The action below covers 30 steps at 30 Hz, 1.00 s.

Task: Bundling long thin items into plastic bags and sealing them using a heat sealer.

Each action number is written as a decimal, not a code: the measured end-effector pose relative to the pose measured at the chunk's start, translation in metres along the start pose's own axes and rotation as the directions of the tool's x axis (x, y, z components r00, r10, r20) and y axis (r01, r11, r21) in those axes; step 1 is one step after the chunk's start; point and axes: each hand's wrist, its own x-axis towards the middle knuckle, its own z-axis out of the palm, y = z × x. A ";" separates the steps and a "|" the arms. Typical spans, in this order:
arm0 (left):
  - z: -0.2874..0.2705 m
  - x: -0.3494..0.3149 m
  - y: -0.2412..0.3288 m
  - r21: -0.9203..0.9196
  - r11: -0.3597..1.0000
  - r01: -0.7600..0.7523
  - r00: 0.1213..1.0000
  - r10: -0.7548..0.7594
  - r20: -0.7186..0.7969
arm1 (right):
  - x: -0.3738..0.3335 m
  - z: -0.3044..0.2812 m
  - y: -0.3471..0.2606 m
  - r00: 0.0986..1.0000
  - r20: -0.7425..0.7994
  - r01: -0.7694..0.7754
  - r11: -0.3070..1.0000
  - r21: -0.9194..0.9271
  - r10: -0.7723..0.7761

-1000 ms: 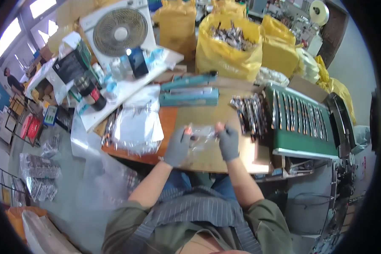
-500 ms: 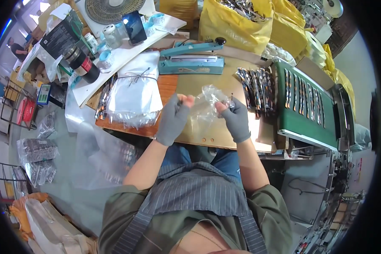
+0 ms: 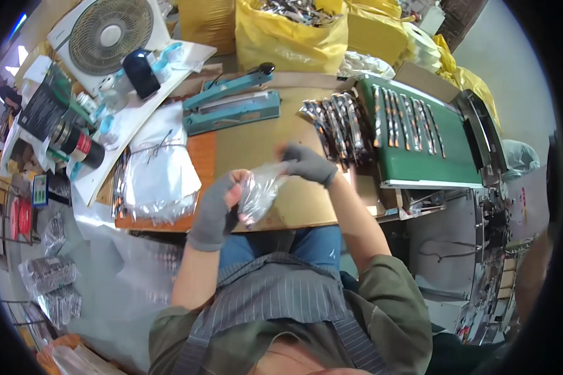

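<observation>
A clear crinkled plastic bag (image 3: 261, 190) is gripped along its left side by my left hand (image 3: 214, 212), which wears a grey fingerless glove. My right hand (image 3: 309, 165), gloved the same way, is by the bag's upper right end. Its fingertips are smeared by motion, so their grip does not show. Both hands are above the tan board on the table (image 3: 244, 147). Right of my right hand lies a pile of slim black-and-orange packets (image 3: 338, 128). A stack of clear plastic bags (image 3: 159, 172), tied with dark string, lies left of my left hand.
A teal bag sealer (image 3: 234, 111) stands at the table's back. On the right, a green conveyor belt (image 3: 428, 165) carries several packets in a row. A white shelf (image 3: 122, 147) at the left holds a flask (image 3: 78, 145). A yellow sack (image 3: 288, 47) stands behind the table.
The bag has moved left and nearer to me with my left hand, and now hangs lower and longer. My right hand has turned inward. The whole view has shifted rightward.
</observation>
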 end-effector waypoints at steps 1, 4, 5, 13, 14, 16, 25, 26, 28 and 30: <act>0.001 0.004 -0.003 0.183 0.981 0.069 0.962 -0.017 -0.273 | 0.002 -0.020 -0.003 1.000 -0.014 0.001 1.000 -0.008 -0.001; -0.006 0.018 -0.002 0.190 0.982 -0.015 0.879 0.104 -0.465 | 0.003 -0.114 0.010 0.793 -0.588 -0.347 0.673 -0.653 -0.161; -0.021 0.028 -0.016 0.186 0.983 -0.013 0.888 0.097 -0.449 | 0.000 -0.151 0.035 0.634 -0.696 -0.649 0.259 -0.716 -0.336; -0.108 0.124 -0.129 0.984 0.064 0.165 0.901 0.396 -0.177 | 0.003 -0.178 0.049 0.552 -0.831 -0.658 0.650 -0.381 0.071; -0.108 0.143 -0.135 0.988 -0.014 0.153 0.911 0.390 -0.136 | 0.001 -0.182 0.057 0.581 -0.806 -0.531 0.804 -0.268 0.115; -0.100 0.171 -0.146 0.981 -0.043 0.189 0.916 0.368 -0.161 | -0.002 -0.167 0.028 0.656 -0.748 -0.318 0.936 -0.151 0.102; -0.089 0.195 -0.170 0.968 0.142 0.207 0.926 0.290 -0.240 | -0.131 -0.310 -0.004 0.401 -0.915 -0.721 0.603 -0.342 -0.039; -0.088 0.193 -0.174 0.966 0.129 0.226 0.916 0.309 -0.256 | -0.110 -0.286 0.000 0.518 -0.841 -0.710 0.469 -0.525 -0.157; -0.080 0.194 -0.177 0.947 0.166 0.276 0.910 0.274 -0.313 | -0.066 -0.213 0.001 0.668 -0.714 -0.701 0.144 -0.699 -0.213; -0.068 0.200 -0.172 0.931 0.197 0.308 0.911 0.219 -0.348 | -0.039 -0.159 0.009 0.724 -0.676 -0.672 0.085 -0.736 -0.136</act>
